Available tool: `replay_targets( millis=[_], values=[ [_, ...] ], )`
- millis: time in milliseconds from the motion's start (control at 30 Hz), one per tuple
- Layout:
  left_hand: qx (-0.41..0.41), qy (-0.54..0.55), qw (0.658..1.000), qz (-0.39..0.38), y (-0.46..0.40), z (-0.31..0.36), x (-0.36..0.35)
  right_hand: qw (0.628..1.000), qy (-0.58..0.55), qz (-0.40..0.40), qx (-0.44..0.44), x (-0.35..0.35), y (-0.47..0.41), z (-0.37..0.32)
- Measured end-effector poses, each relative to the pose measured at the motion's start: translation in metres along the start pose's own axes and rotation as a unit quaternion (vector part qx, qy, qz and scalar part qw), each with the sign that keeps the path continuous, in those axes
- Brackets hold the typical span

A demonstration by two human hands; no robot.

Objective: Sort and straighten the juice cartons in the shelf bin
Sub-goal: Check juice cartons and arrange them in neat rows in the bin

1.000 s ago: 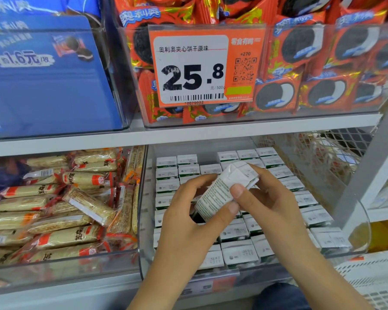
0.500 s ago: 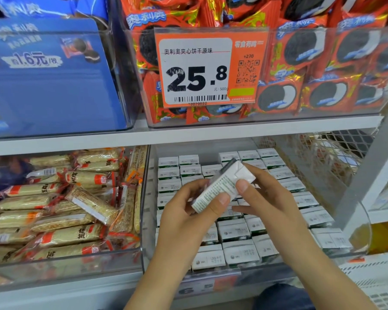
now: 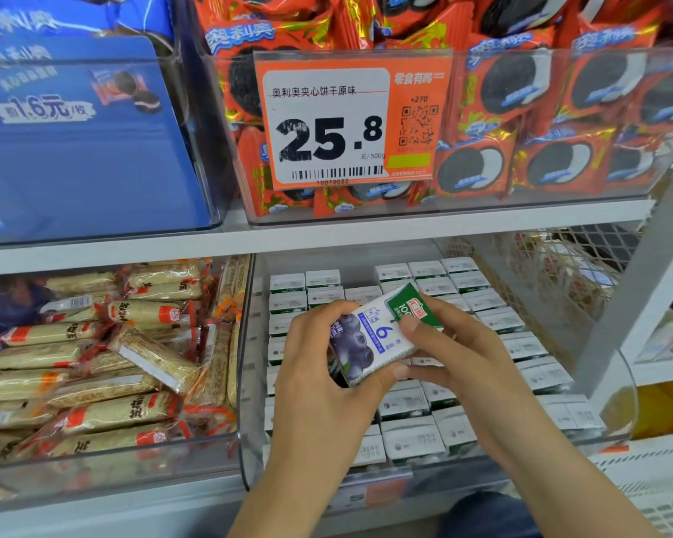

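At far left, beige wrapped snack bars with red bands (image 3: 105,355) are lying jumbled in the neighbouring clear bin. My left hand (image 3: 319,386) is gripping the lower end of a small white juice carton printed with blueberries (image 3: 373,335), which I am holding tilted above the clear plastic shelf bin (image 3: 622,386). My right hand (image 3: 455,355) is pinching its green upper end. Rows of white-topped cartons (image 3: 412,440) are standing upright beneath, partly hidden by both hands. Overhead, an orange price tag reading 25.8 (image 3: 339,122) is fronting orange biscuit packets (image 3: 552,165).
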State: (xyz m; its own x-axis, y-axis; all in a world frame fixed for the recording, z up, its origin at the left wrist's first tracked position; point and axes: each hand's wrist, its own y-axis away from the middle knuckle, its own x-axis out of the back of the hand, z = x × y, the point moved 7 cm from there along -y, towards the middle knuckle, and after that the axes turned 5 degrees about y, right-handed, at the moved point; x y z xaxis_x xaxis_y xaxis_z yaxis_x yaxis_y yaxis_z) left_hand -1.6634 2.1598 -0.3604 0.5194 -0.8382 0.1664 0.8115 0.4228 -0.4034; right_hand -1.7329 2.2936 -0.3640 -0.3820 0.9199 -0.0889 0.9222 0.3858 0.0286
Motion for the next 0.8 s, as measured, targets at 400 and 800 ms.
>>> replay_targets(
  millis=[400, 800],
  values=[
    [0.008, 0.081, 0.997, -0.01, -0.001, 0.002, 0.0, 0.992, -0.079, -0.022, -0.1, 0.003, -0.004, 0.016],
    [-0.012, 0.012, 1.0, 0.007, 0.002, 0.003, 0.004, 0.987, 0.143, -0.051, -0.05, -0.015, 0.004, 0.009]
  ],
)
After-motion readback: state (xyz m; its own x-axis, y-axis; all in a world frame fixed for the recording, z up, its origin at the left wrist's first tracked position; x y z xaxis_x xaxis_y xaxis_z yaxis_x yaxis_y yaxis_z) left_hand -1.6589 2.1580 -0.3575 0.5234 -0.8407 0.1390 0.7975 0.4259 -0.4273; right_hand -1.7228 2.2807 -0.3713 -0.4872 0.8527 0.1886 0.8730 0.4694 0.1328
